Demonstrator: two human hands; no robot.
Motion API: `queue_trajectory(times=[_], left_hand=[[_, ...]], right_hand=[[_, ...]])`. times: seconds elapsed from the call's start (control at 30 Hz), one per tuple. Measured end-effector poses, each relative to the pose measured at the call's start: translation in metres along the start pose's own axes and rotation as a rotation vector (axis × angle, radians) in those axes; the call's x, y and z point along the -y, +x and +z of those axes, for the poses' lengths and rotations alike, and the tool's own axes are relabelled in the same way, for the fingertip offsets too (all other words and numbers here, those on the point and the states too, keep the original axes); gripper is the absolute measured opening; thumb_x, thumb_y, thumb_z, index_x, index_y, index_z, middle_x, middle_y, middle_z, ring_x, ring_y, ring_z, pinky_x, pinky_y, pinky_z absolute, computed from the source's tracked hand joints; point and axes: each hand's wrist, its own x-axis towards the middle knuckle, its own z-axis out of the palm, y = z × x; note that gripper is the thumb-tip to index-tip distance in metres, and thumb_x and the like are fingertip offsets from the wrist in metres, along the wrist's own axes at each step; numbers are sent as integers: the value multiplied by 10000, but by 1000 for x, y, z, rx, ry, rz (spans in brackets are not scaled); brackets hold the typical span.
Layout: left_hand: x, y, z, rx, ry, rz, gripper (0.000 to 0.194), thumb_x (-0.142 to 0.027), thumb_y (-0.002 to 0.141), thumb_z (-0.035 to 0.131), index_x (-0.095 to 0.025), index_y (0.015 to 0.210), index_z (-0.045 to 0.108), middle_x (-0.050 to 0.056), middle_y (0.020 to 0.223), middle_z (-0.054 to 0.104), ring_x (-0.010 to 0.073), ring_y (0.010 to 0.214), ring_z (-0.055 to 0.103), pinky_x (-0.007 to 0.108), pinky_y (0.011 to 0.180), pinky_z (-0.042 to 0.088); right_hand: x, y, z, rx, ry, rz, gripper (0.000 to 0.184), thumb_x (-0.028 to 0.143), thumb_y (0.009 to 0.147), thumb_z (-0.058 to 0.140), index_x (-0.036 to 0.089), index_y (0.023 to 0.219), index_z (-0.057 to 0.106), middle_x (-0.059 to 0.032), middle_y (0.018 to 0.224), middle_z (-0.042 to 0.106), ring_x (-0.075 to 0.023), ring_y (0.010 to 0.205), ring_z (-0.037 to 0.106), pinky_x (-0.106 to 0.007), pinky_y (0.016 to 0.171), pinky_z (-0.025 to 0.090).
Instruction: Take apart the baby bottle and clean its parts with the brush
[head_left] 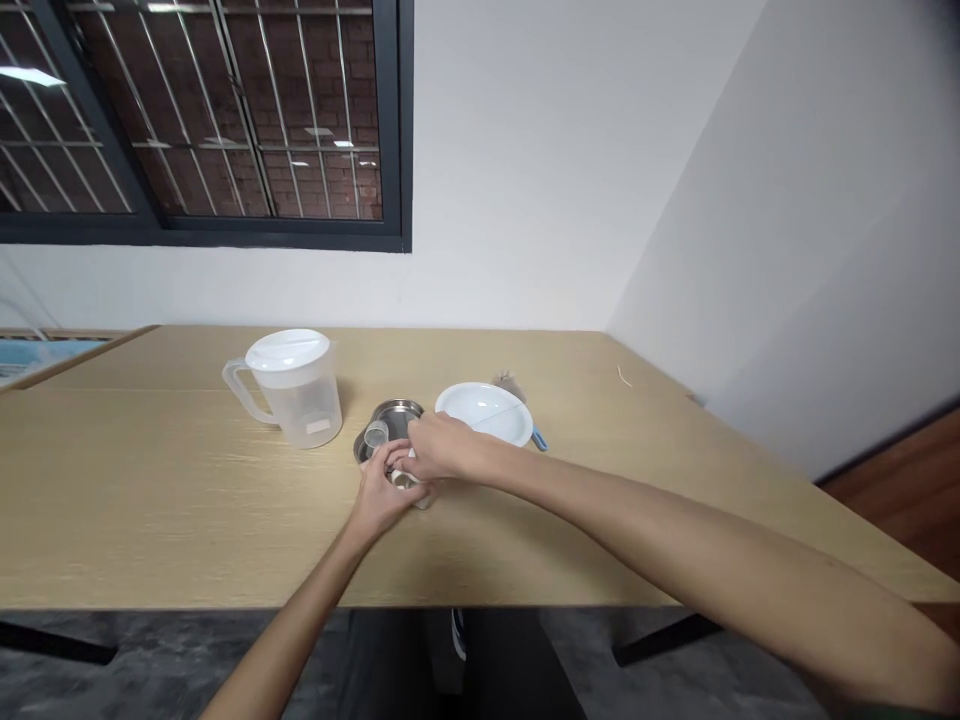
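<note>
Though half-hidden, container [404, 481] in left hand [384, 492].

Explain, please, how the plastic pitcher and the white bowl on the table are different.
The plastic pitcher is tall, while the white bowl is low and wide. The pitcher's body is translucent; the bowl looks opaque. The pitcher has a white lid and a side handle; the bowl is uncovered and shows no such handle. Both stand upright on the wooden table.

Pitcher [306, 408], bowl [466, 402] obstruct; far right free
</note>
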Motion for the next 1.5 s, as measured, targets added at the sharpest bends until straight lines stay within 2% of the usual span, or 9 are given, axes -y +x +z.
queue_trajectory(times=[0.13,0.2,0.27,0.37,0.53,0.8,1.1,1.33,1.5], left_hand=[[-5,-2,-3,31,-13,11,624,-307,558,865,-188,1131,648,109,1092,687,286,1057,637,444,950,482],[-5,-3,-5,56,-16,20,688,-290,556,867,-201,1194,626,123,1143,669,305,1098,622,463,969,466],[-6,-3,-8,68,7,45,793,-268,506,888,-223,1244,601,129,1214,639,325,1154,594,487,1003,435],[-7,-5,-11,75,68,52,928,-268,432,911,-246,1294,566,124,1257,614,338,1187,568,517,1038,394],[-9,-6,-11,113,29,-43,866,-296,521,875,-210,1312,536,118,1094,684,320,1089,624,495,974,450],[-15,3,-25,288,-362,-243,896,-346,558,882,-213,1313,419,111,1083,712,272,939,698,405,840,531],[-16,1,-17,197,-172,-99,932,-260,484,913,-212,1305,474,108,1100,695,279,1034,662,402,937,481],[-20,-11,4,131,15,-57,906,-215,409,921,-216,1246,573,89,1017,694,286,1005,636,423,923,476],[-14,-23,-9,24,44,-73,912,-219,382,926,-241,1230,592,83,1037,687,290,985,619,452,932,472]], right_hand=[[-25,-12,-13,60,165,11,637,692,866,427,127,886,720,-128,788,709,-223,647,641,-287,551,425],[-40,-19,-10,-68,254,21,681,745,852,403,144,996,690,-124,881,713,-224,692,641,-277,544,401],[-55,-25,1,-154,309,16,626,711,861,441,165,1084,650,-102,902,709,-212,714,633,-269,563,384],[-71,-30,25,-183,422,-44,474,591,881,519,156,1021,641,-74,866,696,-187,734,622,-262,617,398],[-76,-42,54,-278,694,-156,376,492,854,608,158,1024,642,-64,905,679,-180,788,609,-269,682,442],[-82,-54,97,-601,1093,12,429,549,874,561,174,1067,640,-94,973,674,-225,929,630,-338,839,493],[-80,-80,145,-766,1383,212,494,653,753,646,188,920,676,-102,829,697,-261,830,672,-374,805,525],[-84,-79,132,-811,1366,208,482,646,746,652,183,879,677,-95,790,685,-251,795,661,-352,762,519],[-79,-42,96,-666,1158,23,440,572,854,561,168,997,664,-89,884,701,-219,826,652,-306,748,504]])
